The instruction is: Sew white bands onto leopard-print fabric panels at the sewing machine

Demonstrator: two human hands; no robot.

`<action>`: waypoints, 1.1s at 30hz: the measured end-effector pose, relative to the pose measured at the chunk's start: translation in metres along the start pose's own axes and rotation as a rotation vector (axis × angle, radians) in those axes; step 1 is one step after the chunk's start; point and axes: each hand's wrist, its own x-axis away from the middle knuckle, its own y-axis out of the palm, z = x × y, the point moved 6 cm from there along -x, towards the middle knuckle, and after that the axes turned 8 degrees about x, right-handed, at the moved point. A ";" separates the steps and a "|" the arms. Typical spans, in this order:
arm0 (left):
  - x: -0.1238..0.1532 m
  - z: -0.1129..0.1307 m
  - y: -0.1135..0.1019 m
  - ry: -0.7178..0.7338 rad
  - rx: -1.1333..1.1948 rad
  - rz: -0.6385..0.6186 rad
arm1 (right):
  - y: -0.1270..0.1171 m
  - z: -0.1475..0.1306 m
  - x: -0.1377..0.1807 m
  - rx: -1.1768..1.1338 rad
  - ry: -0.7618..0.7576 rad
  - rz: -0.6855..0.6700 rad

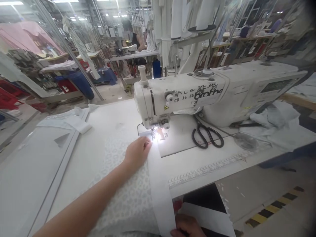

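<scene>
A white sewing machine stands on the table, its lamp glaring over the needle area. My left hand is closed beside the needle, fingertips pinching the upper end of a long white fabric strip. Under my left forearm spreads a pale cloth with a grey spotted pattern. The strip runs down along this cloth and over the table's front edge. At the bottom of the view my right hand, partly cut off, is closed on the strip's lower part. The glare hides the stitching point.
Black thread snips lie right of the needle. A measuring tape runs along the table's front edge. Crumpled white cloth lies at the right, a grey panel at the left. Another person sits at a machine behind.
</scene>
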 end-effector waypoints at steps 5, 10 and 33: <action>-0.001 -0.001 0.001 -0.021 -0.009 0.005 | 0.000 0.000 -0.003 0.029 -0.002 0.014; -0.003 -0.002 0.001 -0.037 -0.013 0.007 | 0.001 0.003 -0.005 0.020 0.014 0.032; 0.027 0.028 0.010 0.396 -0.257 -0.132 | 0.002 0.005 -0.005 0.067 0.057 0.080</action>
